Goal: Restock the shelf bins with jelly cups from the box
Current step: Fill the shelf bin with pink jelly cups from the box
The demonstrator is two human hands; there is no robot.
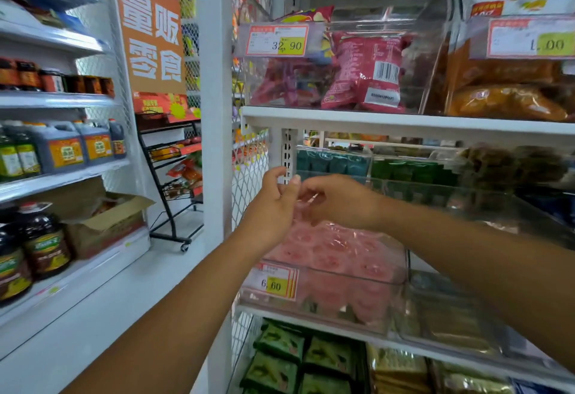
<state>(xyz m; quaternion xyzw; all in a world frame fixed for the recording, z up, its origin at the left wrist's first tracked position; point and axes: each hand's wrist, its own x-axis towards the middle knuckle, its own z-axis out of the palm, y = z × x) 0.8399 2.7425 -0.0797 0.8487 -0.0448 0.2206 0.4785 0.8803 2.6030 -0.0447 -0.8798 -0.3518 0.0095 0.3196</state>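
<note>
**Jelly cups: light, slick, easy to crush, so take them by the rim**

Where: pink jelly cups [336, 253] lie loose in the clear bin [342, 276] at frame centre. They sit behind the 6.60 price tag [276, 284] on the middle shelf [311, 320]. An open cardboard box [105, 225] sits lower left of the frame on the neighbouring shelving, well apart from the bin. Its contents aren't readable from here.

Hands: both are over the back of the bin, nearly touching
- right hand [339, 202] grip: fingers curled in on a small glossy clear-pink piece [308, 200] between the two hands. Probably one cup or its film, too blurred to call
- left hand [273, 203] grip: fingers curled, close against the same piece. Cannot tell whether it's clamped on it or just beside it

Handling, my read:
- light, so a one-hand carry works and several per grab should be fine
- thin plastic wall plus film lid, so it dents under squeeze and the lid is the weak point
- glossy, likely slippery, and the pile will shift if pushed
- hold at the rim or side wall between thumb and fingers, staying off the film
- lay them in rather than dropping them; the front of the bin looks near full, so top up toward the back
- the bin may slide on the shelf, so don't lean on it
</note>
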